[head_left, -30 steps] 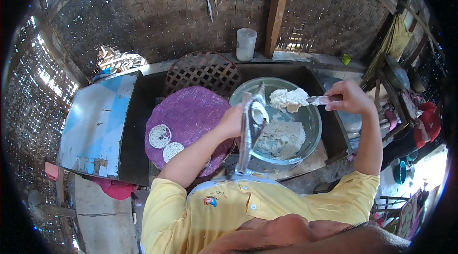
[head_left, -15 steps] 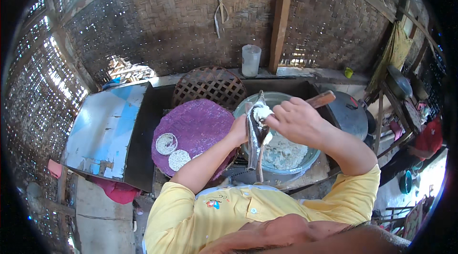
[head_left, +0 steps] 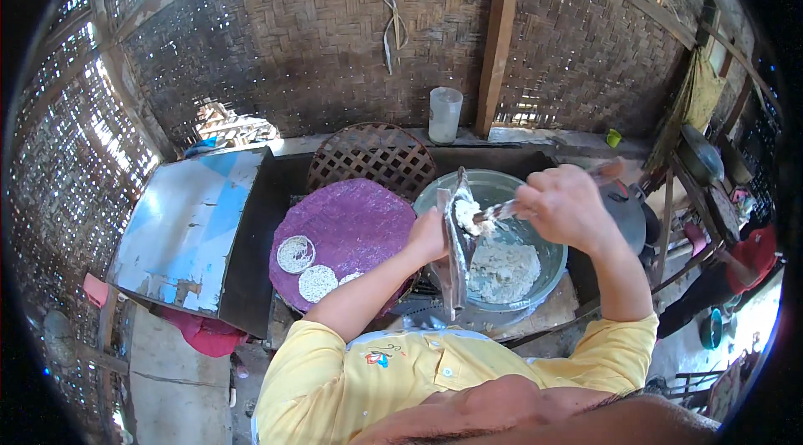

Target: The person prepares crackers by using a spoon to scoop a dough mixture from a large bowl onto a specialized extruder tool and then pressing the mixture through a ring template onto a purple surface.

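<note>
White Dough Goes Into the Tool as Coiled Rounds Sit Alongside

A person in a yellow shirt (head_left: 360, 374) works white dough into a dark trough-like tool (head_left: 457, 273) above the left side of a green basin (head_left: 548, 278). The left hand (head_left: 429, 236) grips the tool from its left side, fingers wrapped around it, though their tips are hidden. The fingers of the right hand (head_left: 565, 207) close around the handle of a scoop (head_left: 502, 212), its far end against the dough portion (head_left: 468, 215) in the tool's opening.

Two white rounds (head_left: 318, 284), one plainly coiled from strands, lie finished, it appears, toward the lower left of a purple disc (head_left: 360, 207); part of a third shows beside the left forearm. Much of the disc's visible surface is bare, and a sizeable dough mass (head_left: 502, 271) lies in the basin, so the work looks to be in its early stages. The portion in the tool appears only partly packed, and none of it lies on the disc. A lattice basket (head_left: 368, 156) stands behind, near a clear plastic container (head_left: 445, 117).
</note>
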The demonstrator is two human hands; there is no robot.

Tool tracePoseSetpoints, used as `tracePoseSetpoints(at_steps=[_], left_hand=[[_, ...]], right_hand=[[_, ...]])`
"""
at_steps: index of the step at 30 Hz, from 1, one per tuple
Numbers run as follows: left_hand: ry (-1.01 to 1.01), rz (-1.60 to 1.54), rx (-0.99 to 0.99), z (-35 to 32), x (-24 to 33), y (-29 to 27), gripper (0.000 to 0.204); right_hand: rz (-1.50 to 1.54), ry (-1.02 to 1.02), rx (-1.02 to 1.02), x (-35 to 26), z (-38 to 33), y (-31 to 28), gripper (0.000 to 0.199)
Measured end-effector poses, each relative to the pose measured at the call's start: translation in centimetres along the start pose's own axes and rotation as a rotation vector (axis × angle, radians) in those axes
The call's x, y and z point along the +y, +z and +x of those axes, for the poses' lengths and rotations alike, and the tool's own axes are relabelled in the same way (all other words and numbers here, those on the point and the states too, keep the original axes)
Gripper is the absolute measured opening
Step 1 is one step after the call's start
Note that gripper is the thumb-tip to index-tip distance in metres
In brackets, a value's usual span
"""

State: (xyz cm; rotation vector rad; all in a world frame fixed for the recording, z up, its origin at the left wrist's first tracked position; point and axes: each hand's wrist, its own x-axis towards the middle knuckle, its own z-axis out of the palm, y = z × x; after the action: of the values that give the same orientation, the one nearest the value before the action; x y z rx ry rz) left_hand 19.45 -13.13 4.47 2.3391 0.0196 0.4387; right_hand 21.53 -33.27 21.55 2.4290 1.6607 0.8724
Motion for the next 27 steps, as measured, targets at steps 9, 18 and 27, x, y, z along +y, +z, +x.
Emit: tracePoseSetpoints(at_steps=[9,18,27], left_hand=[[-0.097,-0.227,-0.144,1.0,-4.2,-0.5,0.028],[-0.004,-0.851,-0.217,2.6,-6.7,1.1,0.029],[-0.134,0.101,-0.13,0.1,-0.2,-0.2,0.039]], right_hand=[[0.104,0.096,0.17,1.5,-1.3,-0.1,0.015],[0.241,0.239,0.095,3.1,-3.4,1.1,0.016],[0.135,-0.072,0.074,-0.8,0.3,3.8,0.018]])
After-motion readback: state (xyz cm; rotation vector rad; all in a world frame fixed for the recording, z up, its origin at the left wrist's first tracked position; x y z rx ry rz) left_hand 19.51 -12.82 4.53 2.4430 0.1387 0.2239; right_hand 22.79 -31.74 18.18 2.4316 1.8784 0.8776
